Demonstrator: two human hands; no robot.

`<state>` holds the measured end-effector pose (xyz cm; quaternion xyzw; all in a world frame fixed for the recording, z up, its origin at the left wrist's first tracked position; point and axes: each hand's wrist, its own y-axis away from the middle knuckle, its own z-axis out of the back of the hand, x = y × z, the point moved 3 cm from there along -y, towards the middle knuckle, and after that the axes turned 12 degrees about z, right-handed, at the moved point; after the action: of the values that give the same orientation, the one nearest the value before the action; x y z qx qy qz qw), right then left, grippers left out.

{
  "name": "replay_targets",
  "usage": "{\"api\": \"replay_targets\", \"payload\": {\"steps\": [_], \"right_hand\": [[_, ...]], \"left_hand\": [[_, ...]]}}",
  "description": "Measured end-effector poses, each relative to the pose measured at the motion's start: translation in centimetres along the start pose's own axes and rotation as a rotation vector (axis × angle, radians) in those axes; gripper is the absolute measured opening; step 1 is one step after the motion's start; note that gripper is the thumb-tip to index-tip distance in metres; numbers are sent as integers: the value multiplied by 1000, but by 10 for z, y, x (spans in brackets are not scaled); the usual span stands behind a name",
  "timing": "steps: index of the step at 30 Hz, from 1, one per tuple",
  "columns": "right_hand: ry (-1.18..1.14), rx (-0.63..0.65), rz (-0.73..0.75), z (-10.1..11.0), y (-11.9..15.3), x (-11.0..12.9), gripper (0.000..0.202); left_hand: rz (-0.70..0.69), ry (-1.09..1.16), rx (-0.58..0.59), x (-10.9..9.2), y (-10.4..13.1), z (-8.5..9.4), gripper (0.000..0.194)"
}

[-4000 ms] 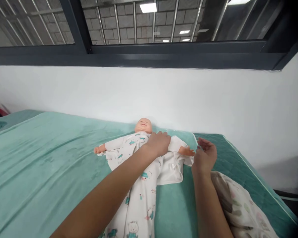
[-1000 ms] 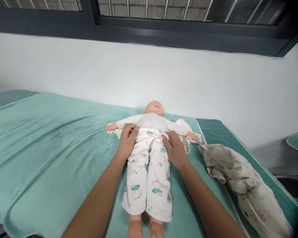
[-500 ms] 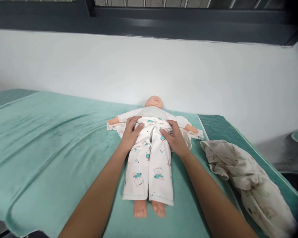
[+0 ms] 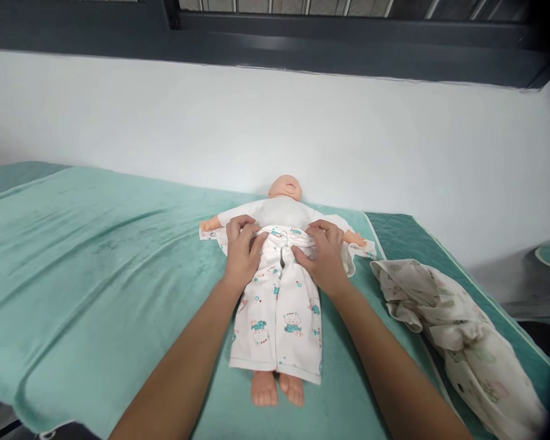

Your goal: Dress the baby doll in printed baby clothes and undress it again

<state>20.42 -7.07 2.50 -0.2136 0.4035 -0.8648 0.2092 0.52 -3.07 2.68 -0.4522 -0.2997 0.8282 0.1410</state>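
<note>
A baby doll lies on its back, head toward the wall, arms spread sideways. It wears a white top and white printed baby pants, with both bare feet showing below the cuffs. My left hand grips the waistband at its left side, fingers curled over the edge. At the other side of the waistband, my right hand pinches the cloth, thumb near the front middle. A printed cloth garment is spread beneath the doll's arms, partly hidden by the doll and my hands.
A light green sheet covers the bed, with a darker green quilted mat at the right. On the right lies a crumpled patterned cloth. A white wall rises behind the doll, below a dark window frame.
The waistband has moved slightly down toward me, baring more of the white top. My fingers have curled more over the band, and the doll's feet have come closer together.
</note>
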Motion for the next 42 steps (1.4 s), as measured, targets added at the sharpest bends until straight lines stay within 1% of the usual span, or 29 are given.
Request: {"api": "replay_targets", "payload": {"steps": [3, 7, 9, 12, 15, 19, 25, 29, 31, 33, 37, 40, 42], "right_hand": [[-3, 33, 10, 0, 0, 1, 32], [21, 42, 19, 1, 0, 1, 27], [46, 37, 40, 1, 1, 1, 24], [111, 30, 87, 2, 2, 2, 19], [194, 2, 126, 3, 5, 6, 17], [288, -42, 162, 5, 9, 11, 17], [330, -30, 146, 8, 11, 14, 16], [296, -2, 111, 9, 11, 14, 12], [281, 16, 74, 9, 11, 13, 12], [277, 34, 42, 9, 12, 12, 13], [241, 47, 12, 9, 12, 9, 14], [105, 38, -10, 8, 13, 5, 13], [-37, 0, -51, 6, 14, 1, 13]], "left_hand": [[-49, -42, -8, -5, 2, 2, 16], [-58, -26, -4, -7, 1, 3, 23], [-11, -12, -22, -7, 2, 3, 30], [96, 12, -45, -5, 4, 4, 39], [177, 41, -22, -4, 6, 3, 43], [208, 39, 10, -3, 7, 2, 46], [240, 9, -20, -3, 7, 3, 47], [296, -7, 49, 0, 5, 4, 46], [284, 20, 90, 1, 4, 4, 45], [228, 60, 117, 0, 4, 5, 44], [112, 78, 95, -2, 5, 7, 37], [91, 90, 83, -2, 5, 7, 35], [100, 110, 91, -2, 5, 6, 36]]}}
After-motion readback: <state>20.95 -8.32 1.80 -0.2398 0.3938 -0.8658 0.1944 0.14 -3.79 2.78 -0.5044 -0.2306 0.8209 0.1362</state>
